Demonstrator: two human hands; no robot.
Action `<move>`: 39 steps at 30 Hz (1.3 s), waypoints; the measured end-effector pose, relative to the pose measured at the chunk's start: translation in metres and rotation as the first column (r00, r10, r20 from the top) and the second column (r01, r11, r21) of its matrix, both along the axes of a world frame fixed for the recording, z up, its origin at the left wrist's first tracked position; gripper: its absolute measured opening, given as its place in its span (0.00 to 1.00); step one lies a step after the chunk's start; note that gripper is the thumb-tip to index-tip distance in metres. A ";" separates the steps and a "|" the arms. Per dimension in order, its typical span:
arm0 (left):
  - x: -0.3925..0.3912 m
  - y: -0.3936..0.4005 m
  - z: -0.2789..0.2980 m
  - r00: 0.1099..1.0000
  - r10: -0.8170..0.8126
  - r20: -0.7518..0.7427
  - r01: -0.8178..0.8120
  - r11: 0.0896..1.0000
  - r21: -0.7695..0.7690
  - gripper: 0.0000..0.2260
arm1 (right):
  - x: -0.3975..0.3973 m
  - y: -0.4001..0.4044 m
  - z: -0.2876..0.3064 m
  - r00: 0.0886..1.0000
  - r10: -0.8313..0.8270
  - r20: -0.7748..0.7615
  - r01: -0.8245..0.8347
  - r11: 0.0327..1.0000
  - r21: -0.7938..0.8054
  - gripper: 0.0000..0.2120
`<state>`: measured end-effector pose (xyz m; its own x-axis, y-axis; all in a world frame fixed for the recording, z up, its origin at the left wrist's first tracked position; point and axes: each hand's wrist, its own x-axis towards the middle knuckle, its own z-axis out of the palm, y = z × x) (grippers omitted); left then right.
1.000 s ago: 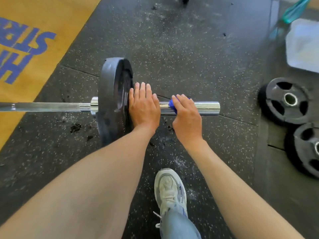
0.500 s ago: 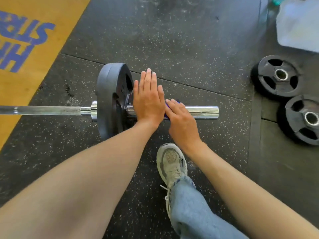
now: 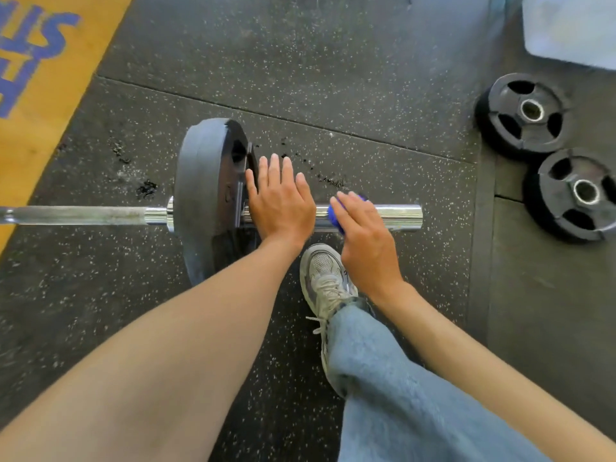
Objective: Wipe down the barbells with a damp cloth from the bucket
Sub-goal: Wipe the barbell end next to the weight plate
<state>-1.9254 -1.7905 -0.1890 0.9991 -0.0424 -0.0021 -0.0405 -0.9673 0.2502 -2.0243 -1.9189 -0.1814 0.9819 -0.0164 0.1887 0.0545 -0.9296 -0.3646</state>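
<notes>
- Close to our shoe (image 3: 325, 278), our right hand (image 3: 365, 240) held the blue cloth (image 3: 333, 215) around the barbell (image 3: 396, 216) sleeve; our left hand (image 3: 281, 203) rested flat beside the plate (image 3: 206, 195).
- We judged the wiping was only partly done; the long shaft remained.
- Farther, on the speckled rubber floor (image 3: 333, 78), two loose plates (image 3: 523, 115) and a pale container (image 3: 573, 28) lay.
</notes>
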 end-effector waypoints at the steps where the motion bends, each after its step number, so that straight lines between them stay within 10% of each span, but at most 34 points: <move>1: -0.003 0.001 0.000 1.000 -0.004 0.014 0.004 1.000 0.000 0.27 | -0.001 -0.006 0.002 0.997 0.075 0.011 -0.075 0.997 -0.036 0.23; 5: -0.006 0.003 -0.002 1.000 -0.023 0.021 0.024 0.999 -0.024 0.26 | 0.004 -0.036 0.011 0.936 -0.352 -0.002 0.351 0.935 0.057 0.16; 10: 0.005 0.002 -0.001 1.000 -0.016 0.001 0.016 0.999 -0.041 0.27 | 0.000 -0.027 0.007 0.996 -0.076 0.044 0.077 0.997 -0.014 0.17; 14: 0.020 -0.001 -0.001 1.000 -0.012 -0.025 0.011 0.998 -0.066 0.27 | 0.016 -0.050 0.010 0.909 -0.413 0.060 0.408 0.909 0.080 0.11; 18: 0.036 -0.005 -0.001 1.000 -0.010 -0.012 0.009 0.996 -0.089 0.27 | 0.021 -0.050 0.009 0.991 -0.122 0.061 0.122 0.992 0.005 0.14; 22: 0.057 -0.009 -0.001 0.999 0.002 0.041 0.004 0.988 -0.153 0.26 | 0.045 -0.065 0.005 0.926 -0.372 0.067 0.369 0.928 0.053 0.13; 26: 0.075 -0.010 0.007 0.986 -0.024 0.163 0.070 0.958 -0.278 0.26 | 0.062 -0.056 0.001 0.989 -0.115 0.097 0.117 0.993 -0.011 0.16; 30: 0.059 -0.018 -0.001 0.947 -0.224 0.231 0.258 0.958 -0.129 0.25 | 0.092 -0.067 -0.001 0.887 -0.444 0.130 0.433 0.895 0.104 0.14; 35: 0.072 -0.029 -0.008 0.973 -0.187 0.132 0.186 0.982 0.018 0.26 | 0.115 -0.039 -0.008 0.979 -0.087 0.186 0.089 0.996 -0.004 0.13; 39: 0.098 -0.038 -0.005 0.978 -0.184 0.094 0.177 0.981 0.081 0.26 | 0.139 -0.047 -0.010 0.894 -0.421 0.152 0.405 0.906 0.126 0.15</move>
